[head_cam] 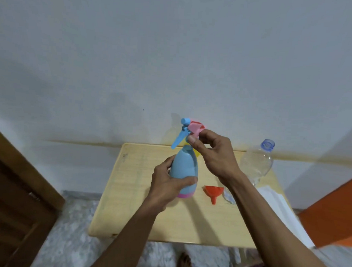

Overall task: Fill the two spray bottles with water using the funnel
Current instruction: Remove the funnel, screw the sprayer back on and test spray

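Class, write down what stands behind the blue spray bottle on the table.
Behind the blue spray bottle, slivers of a yellow object with a red top show. The bottle and the right hand cover the rest, so I cannot confirm what it is.

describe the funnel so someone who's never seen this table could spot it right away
On the pale wooden table, look just right of the blue spray bottle held in the left hand. The funnel lies there, beside a clear water bottle: small, red-orange, cone-shaped, with its spout toward the near edge.
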The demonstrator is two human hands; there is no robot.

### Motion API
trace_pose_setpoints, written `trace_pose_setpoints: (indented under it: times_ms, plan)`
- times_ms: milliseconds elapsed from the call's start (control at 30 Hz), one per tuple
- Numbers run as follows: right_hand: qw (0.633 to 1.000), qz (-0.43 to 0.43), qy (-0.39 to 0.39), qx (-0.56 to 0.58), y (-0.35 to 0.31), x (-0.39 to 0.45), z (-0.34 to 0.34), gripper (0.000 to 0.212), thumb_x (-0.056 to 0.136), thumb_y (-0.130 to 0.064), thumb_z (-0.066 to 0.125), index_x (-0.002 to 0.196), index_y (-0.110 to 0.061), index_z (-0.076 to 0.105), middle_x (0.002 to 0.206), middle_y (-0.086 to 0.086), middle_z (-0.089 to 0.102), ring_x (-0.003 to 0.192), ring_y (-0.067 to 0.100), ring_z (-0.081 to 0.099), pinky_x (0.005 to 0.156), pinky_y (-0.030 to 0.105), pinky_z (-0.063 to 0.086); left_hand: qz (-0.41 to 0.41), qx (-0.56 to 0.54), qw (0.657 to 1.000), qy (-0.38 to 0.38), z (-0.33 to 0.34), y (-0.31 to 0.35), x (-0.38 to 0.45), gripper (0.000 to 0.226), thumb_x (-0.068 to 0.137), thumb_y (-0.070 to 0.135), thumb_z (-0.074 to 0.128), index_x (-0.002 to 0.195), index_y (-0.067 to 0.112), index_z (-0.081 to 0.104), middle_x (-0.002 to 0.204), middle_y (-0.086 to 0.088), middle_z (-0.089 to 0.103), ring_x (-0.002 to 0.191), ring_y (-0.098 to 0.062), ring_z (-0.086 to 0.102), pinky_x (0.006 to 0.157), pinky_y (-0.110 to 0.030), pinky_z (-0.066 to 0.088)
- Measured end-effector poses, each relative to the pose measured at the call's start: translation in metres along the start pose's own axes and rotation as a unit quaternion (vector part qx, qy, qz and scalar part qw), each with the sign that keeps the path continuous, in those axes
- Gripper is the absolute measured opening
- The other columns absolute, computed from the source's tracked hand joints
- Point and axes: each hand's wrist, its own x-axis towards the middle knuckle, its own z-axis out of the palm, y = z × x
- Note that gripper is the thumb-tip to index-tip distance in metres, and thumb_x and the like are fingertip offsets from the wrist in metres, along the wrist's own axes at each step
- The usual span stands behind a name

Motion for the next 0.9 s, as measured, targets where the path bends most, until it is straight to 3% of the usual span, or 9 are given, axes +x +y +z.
trace_pose_setpoints:
  times_ms: [233, 367, 567, 700, 833, 900]
  plan:
    - [1.0, 0.01, -0.024, 0.011, 0.004, 0.0, -0.002, 0.018, 0.092, -0.025, 0.073, 0.104, -0.013, 0.076, 0.102, 0.001, 0.076, 0.092, 0.002, 0.066, 0.086, 0.025, 0.056, -0.029, -0.002, 1.0, 0.005, 0.002, 0.015, 0.001, 0.093, 0.037, 0.042, 0.092, 0.124, 0.025, 0.064, 0.116, 0.009, 0.068, 0.101, -0.019, 0.07, 0.082, -0.045, 0.063]
    - [0.999, 0.012, -0.024, 0.022, 0.008, 0.001, -0.002, 0.017, 0.092, -0.025, 0.073, 0.105, -0.015, 0.077, 0.102, -0.004, 0.077, 0.095, 0.0, 0.068, 0.085, 0.019, 0.056, -0.025, 0.008, 1.0, -0.002, 0.001, 0.02, 0.001, 0.085, 0.045, 0.035, 0.095, 0.123, 0.026, 0.063, 0.114, 0.012, 0.067, 0.101, -0.017, 0.068, 0.081, -0.041, 0.063]
    - [0.999, 0.024, -0.018, 0.043, 0.011, 0.004, -0.002, 0.014, 0.089, -0.026, 0.077, 0.1, -0.018, 0.077, 0.099, -0.004, 0.077, 0.094, 0.005, 0.069, 0.084, 0.021, 0.055, -0.019, 0.02, 1.0, 0.001, 0.003, 0.022, 0.003, 0.073, 0.054, 0.029, 0.097, 0.119, 0.03, 0.064, 0.113, 0.012, 0.067, 0.101, -0.015, 0.067, 0.08, -0.04, 0.063]
    - [0.997, 0.032, -0.033, 0.062, 0.012, 0.005, -0.005, 0.016, 0.091, -0.027, 0.076, 0.102, -0.015, 0.076, 0.099, 0.001, 0.075, 0.095, 0.01, 0.067, 0.087, 0.026, 0.055, -0.022, 0.018, 1.0, 0.0, 0.005, 0.023, 0.005, 0.071, 0.047, 0.034, 0.095, 0.113, 0.031, 0.067, 0.109, 0.012, 0.069, 0.099, -0.015, 0.069, 0.081, -0.044, 0.063]
    - [0.994, 0.044, -0.022, 0.093, 0.01, 0.009, -0.005, 0.01, 0.089, -0.023, 0.078, 0.098, -0.02, 0.075, 0.091, -0.008, 0.072, 0.087, 0.005, 0.064, 0.082, 0.026, 0.053, -0.023, 0.019, 1.0, 0.003, 0.007, 0.028, 0.007, 0.082, 0.041, 0.042, 0.093, 0.118, 0.03, 0.067, 0.112, 0.01, 0.068, 0.102, -0.018, 0.068, 0.081, -0.046, 0.063]
    - [0.993, 0.052, -0.012, 0.107, 0.01, 0.011, -0.005, 0.02, 0.083, -0.026, 0.082, 0.099, -0.017, 0.073, 0.093, -0.002, 0.072, 0.089, 0.008, 0.066, 0.083, 0.028, 0.055, -0.018, 0.021, 1.0, 0.002, 0.008, 0.03, 0.008, 0.079, 0.042, 0.04, 0.093, 0.116, 0.032, 0.069, 0.111, 0.01, 0.07, 0.102, -0.019, 0.069, 0.08, -0.047, 0.063]
